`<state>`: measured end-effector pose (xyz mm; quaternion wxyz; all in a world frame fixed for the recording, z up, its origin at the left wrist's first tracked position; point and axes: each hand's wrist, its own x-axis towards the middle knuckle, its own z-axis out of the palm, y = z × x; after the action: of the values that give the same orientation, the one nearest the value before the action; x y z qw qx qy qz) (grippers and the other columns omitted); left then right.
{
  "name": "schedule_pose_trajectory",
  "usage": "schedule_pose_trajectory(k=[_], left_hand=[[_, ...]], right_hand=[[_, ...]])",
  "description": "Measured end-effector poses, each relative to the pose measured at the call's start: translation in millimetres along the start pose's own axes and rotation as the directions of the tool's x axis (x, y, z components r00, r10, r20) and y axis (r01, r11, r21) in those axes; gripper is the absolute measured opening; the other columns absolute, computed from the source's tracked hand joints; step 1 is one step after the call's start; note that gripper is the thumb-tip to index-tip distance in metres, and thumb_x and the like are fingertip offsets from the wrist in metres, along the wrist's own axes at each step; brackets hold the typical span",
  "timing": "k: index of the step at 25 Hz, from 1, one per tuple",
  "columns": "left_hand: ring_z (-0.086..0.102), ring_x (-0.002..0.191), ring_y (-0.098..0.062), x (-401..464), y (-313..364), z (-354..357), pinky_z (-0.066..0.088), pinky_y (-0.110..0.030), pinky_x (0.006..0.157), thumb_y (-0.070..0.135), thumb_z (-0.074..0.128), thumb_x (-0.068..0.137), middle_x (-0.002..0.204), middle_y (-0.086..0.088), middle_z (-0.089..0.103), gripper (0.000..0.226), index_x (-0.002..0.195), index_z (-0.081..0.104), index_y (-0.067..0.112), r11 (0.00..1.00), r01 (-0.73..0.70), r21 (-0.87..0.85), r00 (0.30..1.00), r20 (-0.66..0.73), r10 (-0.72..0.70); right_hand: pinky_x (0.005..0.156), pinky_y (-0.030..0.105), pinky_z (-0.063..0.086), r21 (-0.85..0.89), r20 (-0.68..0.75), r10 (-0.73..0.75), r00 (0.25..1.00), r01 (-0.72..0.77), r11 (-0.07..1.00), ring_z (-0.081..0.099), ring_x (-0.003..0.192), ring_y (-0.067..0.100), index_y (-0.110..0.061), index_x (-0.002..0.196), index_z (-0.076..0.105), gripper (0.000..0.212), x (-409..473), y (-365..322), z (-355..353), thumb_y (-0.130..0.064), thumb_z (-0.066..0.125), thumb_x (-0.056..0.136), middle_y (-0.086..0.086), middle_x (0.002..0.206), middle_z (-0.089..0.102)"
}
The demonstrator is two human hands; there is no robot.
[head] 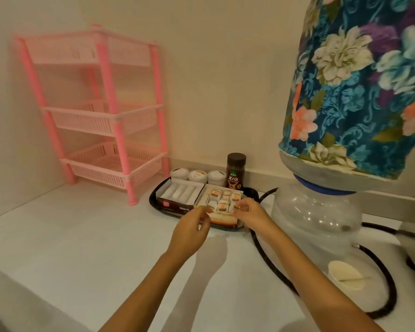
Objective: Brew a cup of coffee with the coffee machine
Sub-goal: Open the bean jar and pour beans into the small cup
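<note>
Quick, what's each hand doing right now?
Left hand: pinching one end of a small sachet.
Right hand: pinching the sachet's other end, above the tray.

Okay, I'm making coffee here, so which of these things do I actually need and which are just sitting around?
For the coffee:
coffee jar
paper cup
sachet held between left hand and right hand
water dispenser

Just sitting around:
pink rack
three white tubs

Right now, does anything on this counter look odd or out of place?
Two things. A black cable loops loosely across the counter beside the water dispenser. And though coffee is the goal, both hands, left and right, hold a small sachet over the tray of tea boxes, not the coffee jar.
</note>
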<state>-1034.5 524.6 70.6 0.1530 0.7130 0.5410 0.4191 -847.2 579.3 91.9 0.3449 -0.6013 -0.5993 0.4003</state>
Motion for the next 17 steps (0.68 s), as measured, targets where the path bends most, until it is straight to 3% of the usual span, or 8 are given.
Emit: schedule_pose_trajectory(k=[5, 9, 13, 17], left_hand=[[0.058, 0.093, -0.008, 98.3, -21.9, -0.9, 0.048, -0.025, 0.076, 0.019, 0.050, 0.094, 0.105, 0.005, 0.063, 0.024, 0.117, 0.057, 0.018, 0.997, -0.049, 0.055, 0.998, 0.030, 0.048], [0.059, 0.099, -0.015, 179.5, -54.1, 9.5, 0.050, -0.033, 0.080, 0.025, 0.050, 0.095, 0.110, 0.001, 0.062, 0.033, 0.126, 0.051, 0.015, 0.995, -0.042, 0.091, 0.996, 0.081, 0.035], [0.049, 0.121, -0.021, 249.5, -75.0, 31.8, 0.043, -0.036, 0.096, 0.032, 0.052, 0.095, 0.136, -0.008, 0.049, 0.051, 0.139, 0.038, 0.012, 0.989, -0.066, 0.134, 0.970, 0.240, 0.032], [0.029, 0.139, -0.027, 311.1, -84.3, 62.7, 0.030, -0.043, 0.111, 0.043, 0.060, 0.089, 0.155, -0.012, 0.024, 0.080, 0.150, 0.016, 0.014, 0.988, -0.070, 0.135, 0.895, 0.445, 0.002]], right_hand=[[0.075, 0.029, 0.046, 0.040, -0.116, 0.037, 0.993, -0.033, 0.999, 0.056, 0.096, 0.017, -0.015, 0.126, 0.042, 0.053, 82.4, -13.7, -4.7, -0.028, 0.069, 0.083, 0.002, 0.108, 0.056], [0.076, 0.028, 0.041, 0.077, -0.244, 0.049, 0.968, -0.031, 0.997, 0.049, 0.095, 0.016, -0.009, 0.130, 0.037, 0.065, 142.1, -11.6, -3.2, -0.028, 0.073, 0.079, 0.005, 0.117, 0.050], [0.100, 0.042, 0.040, 0.079, -0.326, 0.115, 0.938, -0.095, 0.992, 0.041, 0.125, 0.028, -0.011, 0.139, 0.025, 0.093, 198.5, 3.7, 1.8, -0.036, 0.080, 0.069, 0.012, 0.142, 0.034], [0.108, 0.047, 0.034, 0.119, -0.332, 0.126, 0.935, -0.091, 0.989, 0.031, 0.134, 0.031, -0.017, 0.144, 0.014, 0.107, 240.5, 13.4, 7.1, -0.035, 0.084, 0.065, 0.012, 0.148, 0.025]])
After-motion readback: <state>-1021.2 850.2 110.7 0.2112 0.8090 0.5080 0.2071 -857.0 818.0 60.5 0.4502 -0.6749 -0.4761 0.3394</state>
